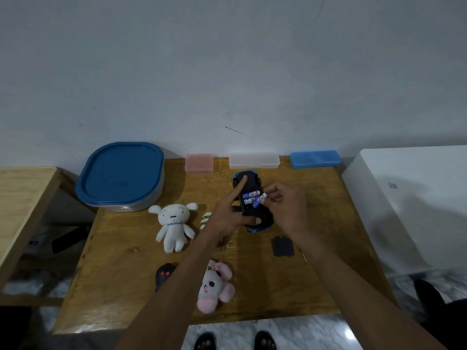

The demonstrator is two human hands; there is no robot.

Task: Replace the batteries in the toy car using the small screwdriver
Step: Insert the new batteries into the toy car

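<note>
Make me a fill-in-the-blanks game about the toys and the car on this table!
1. The left hand steadies the black-bottomed blue toy car, which lies ____ side up.
2. The right hand pinches a blue-and-white ____ at the car's open compartment.
3. The flat black battery cover lies on the wooden ____.
4. The fluffy white plush toy lies in front of the ____ lidded container.

Missing words: bottom; battery; table; blue
</note>
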